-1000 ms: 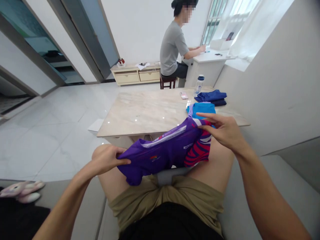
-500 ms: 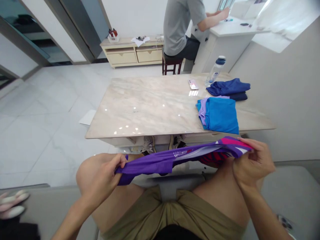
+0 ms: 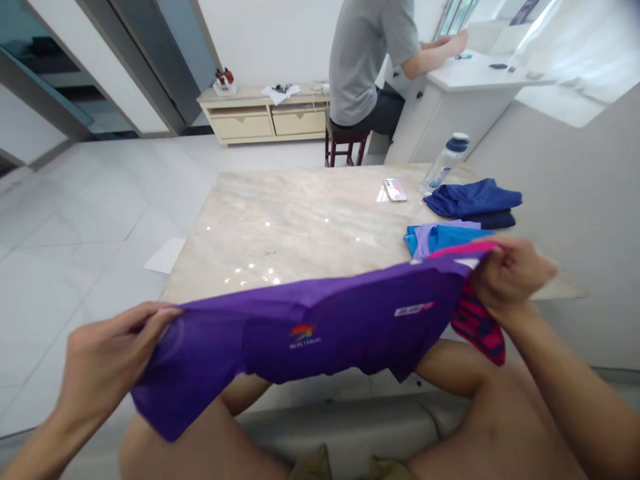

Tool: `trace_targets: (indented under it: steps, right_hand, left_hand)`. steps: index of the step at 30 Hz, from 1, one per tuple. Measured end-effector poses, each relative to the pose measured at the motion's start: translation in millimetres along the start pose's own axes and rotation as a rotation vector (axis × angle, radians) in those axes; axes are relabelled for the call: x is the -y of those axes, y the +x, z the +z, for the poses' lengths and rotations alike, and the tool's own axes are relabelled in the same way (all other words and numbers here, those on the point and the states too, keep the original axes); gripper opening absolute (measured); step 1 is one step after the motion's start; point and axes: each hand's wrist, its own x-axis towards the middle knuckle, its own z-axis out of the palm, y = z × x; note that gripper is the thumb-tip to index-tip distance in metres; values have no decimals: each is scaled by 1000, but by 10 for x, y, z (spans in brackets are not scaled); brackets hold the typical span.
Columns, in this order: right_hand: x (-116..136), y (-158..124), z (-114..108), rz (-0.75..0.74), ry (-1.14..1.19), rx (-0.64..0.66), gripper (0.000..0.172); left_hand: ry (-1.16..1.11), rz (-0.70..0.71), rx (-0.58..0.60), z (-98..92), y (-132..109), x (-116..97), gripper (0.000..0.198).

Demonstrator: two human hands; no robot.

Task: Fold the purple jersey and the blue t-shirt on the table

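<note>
A purple shirt [image 3: 320,333] with a small logo and a red-striped sleeve is stretched wide across my lap, just in front of the marble table [image 3: 300,233]. My left hand [image 3: 107,363] pinches its left end, low and near my knee. My right hand [image 3: 510,273] grips the right end, close to a folded pile of bright blue and lilac clothes [image 3: 445,238] on the table. The pink-red sleeve hangs below my right hand.
A folded dark blue garment [image 3: 475,200], a water bottle [image 3: 446,162] and a phone [image 3: 395,189] lie at the table's far right. Beyond it a person in a grey shirt [image 3: 370,63] sits on a stool at a white desk [image 3: 480,87]. A low cabinet [image 3: 265,117] stands against the wall.
My hands have moved apart and lifted, pulling the bunched purple shirt out flat and wide. The view has tilted down and nearer to the table.
</note>
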Motion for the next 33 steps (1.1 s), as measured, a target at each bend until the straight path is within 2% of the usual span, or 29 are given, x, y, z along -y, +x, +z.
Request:
trace_targets:
  steps: [2, 4, 6, 7, 8, 9, 10, 11, 13, 14, 16, 18, 19, 21, 23, 26, 29, 33]
  right_hand:
    - [64, 737, 558, 1, -8, 252, 71]
    - [206, 1555, 1093, 10, -43, 428, 74]
    - [437, 2270, 1546, 41, -33, 551, 68]
    - [576, 2526, 1728, 75, -5, 604, 62]
    - [719, 2689, 1878, 78, 12, 623, 61]
    - [854, 2746, 1995, 81, 24, 632, 62]
    - [972, 2692, 2081, 54, 39, 623, 63]
    - [1065, 2530, 2138, 2, 56, 606, 64]
    - [1150, 1930, 2177, -158, 111, 582, 64]
    - [1140, 1530, 2165, -224, 140, 609, 62]
    - [1023, 653, 2094, -287, 183, 746, 62]
    - [814, -158, 1978, -288, 199, 870, 62]
    - [693, -486, 1910, -267, 201, 919, 63]
    - [460, -941, 1765, -207, 196, 976, 65]
    - [265, -1137, 1610, -168, 196, 986, 64]
    - [56, -1134, 1368, -153, 208, 963, 57]
    - [-72, -1079, 1154, -170, 219, 987, 46]
    - [-99, -1112, 1005, -195, 177, 1079, 19]
  left_hand:
    - [100, -22, -1, 153, 712, 22, 33]
    - [210, -5, 48, 259, 1567, 26, 34]
    - [312, -110, 78, 324, 2393, -19, 30]
    - [319, -190, 51, 367, 2721, -71, 28]
    - [299, -217, -2, 438, 2955, -144, 41]
    - [260, -170, -56, 553, 3077, -235, 56]
    - [229, -101, -109, 718, 3080, -340, 61]
    - [208, -26, -147, 936, 2968, -448, 61]
    - [189, 159, -130, 1488, 2461, -634, 61]
    - [175, 228, -52, 1789, 2116, -693, 60]
    - [144, 320, 163, 2347, 1396, -715, 61]
    - [116, 411, 350, 2751, 801, -620, 63]
    - [103, 428, 401, 2876, 590, -544, 63]
    - [79, 426, 430, 2972, 354, -380, 62]
    - [47, 409, 409, 2912, 319, -248, 59]
    - [4, 416, 433, 2719, 429, -147, 51]
    - [-9, 430, 557, 2599, 515, -82, 34]
    - [-91, 348, 689, 2533, 525, 22, 9]
